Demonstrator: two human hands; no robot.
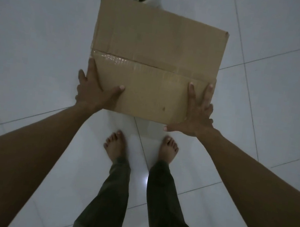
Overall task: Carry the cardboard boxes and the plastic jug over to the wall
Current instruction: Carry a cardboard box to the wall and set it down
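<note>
- Setting: a floor (pixel 32 31) of pale, glossy square tiles with thin dark grout lines, dimly lit and seen from above.
- Left hand (pixel 93 90): pressed against the left side of the cardboard box, near its front corner. The fingers are spread and fairly straight along the side, and the thumb lies flat across the top face.
- Cardboard box (pixel 154 47): plain brown, closed, with its top face toward the camera. It sits between the two hands, in front of the feet. A strip of clear tape (pixel 114 59) runs along the seam of its flaps.
- White object (pixel 156 1): bears a dark printed label and shows just past the box's far edge. It is mostly hidden, so I cannot tell what it is.
- Right hand (pixel 198 116): set at the box's right front corner. The fingers are splayed and straight over the top and side, and the thumb runs along the near edge.
- Bare feet (pixel 115 145): planted apart on the tiles below the box, under dark trousers (pixel 108 193).
</note>
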